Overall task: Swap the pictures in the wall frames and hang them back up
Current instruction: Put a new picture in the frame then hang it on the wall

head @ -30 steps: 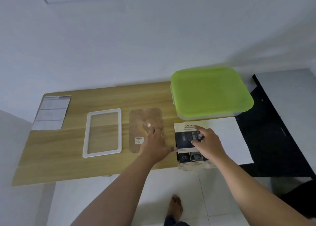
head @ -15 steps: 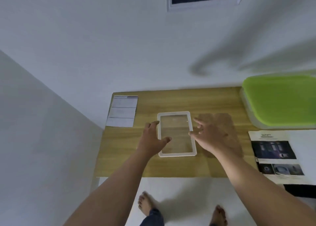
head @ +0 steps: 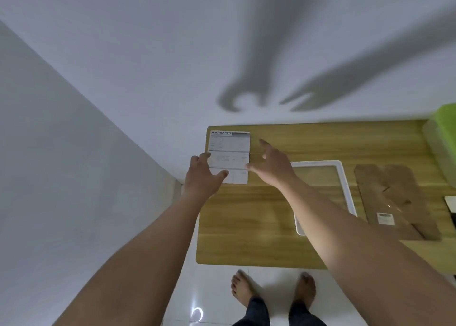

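A white printed sheet headed SPECIFICATION (head: 229, 150) lies flat at the far left corner of the wooden table (head: 246, 227). My left hand (head: 203, 176) is at its left edge, fingers curved, thumb resting on the paper's lower part. My right hand (head: 272, 165) is spread open at the sheet's right edge, thumb tip touching it. To the right lies the empty white picture frame (head: 346, 190), partly hidden by my right forearm. The brown backing board (head: 394, 200) with a small label lies beyond it.
A box with a green lid (head: 444, 126) stands at the table's far right. A corner of another printed sheet (head: 450, 202) shows at the right border. Walls close in behind and to the left. My bare feet stand on white tiles below the table's front edge.
I have turned left. Both hands moved from the white frame to the specification sheet at the table's left end. A second ago they were on the backing board and the dark printed sheet.
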